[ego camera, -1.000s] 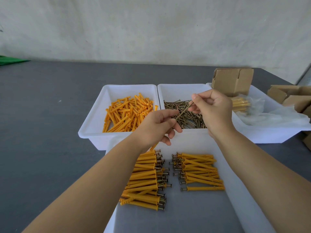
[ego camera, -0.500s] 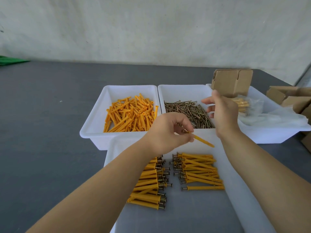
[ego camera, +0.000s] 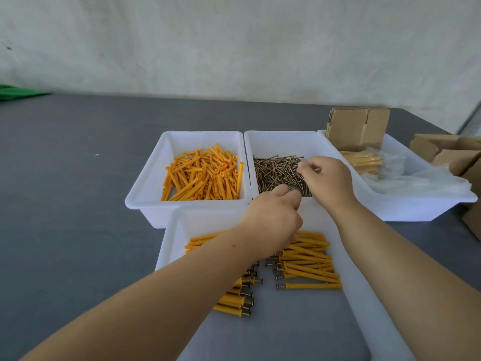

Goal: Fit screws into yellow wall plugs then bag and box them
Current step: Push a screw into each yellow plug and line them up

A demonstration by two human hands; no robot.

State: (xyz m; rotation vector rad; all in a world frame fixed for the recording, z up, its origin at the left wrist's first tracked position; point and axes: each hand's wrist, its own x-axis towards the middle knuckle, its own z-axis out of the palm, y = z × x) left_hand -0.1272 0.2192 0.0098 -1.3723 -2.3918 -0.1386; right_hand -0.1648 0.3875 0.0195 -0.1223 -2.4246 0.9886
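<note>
Grey table (ego camera: pixel 65 178), pale wall (ego camera: pixel 234 43), green object (ego camera: pixel 15 89).

The left forearm covers much of the left-hand row of assembled yellow plastic wall plugs with screws (ego camera: pixel 234 299). The curled fingers of the left hand (ego camera: pixel 273 220) face away, so whether they hold anything cannot be told. The fingertips of the right hand (ego camera: pixel 326 179) are blurred above the heap of brown metal screws (ego camera: pixel 276 173); any pinched screw is unclear. The near white plastic tray (ego camera: pixel 166 246) runs off the bottom edge. The brown cardboard boxes (ego camera: pixel 447 155) are cut by the right edge. The bagged plugs (ego camera: pixel 364 161) are hazy behind clear film.
</note>
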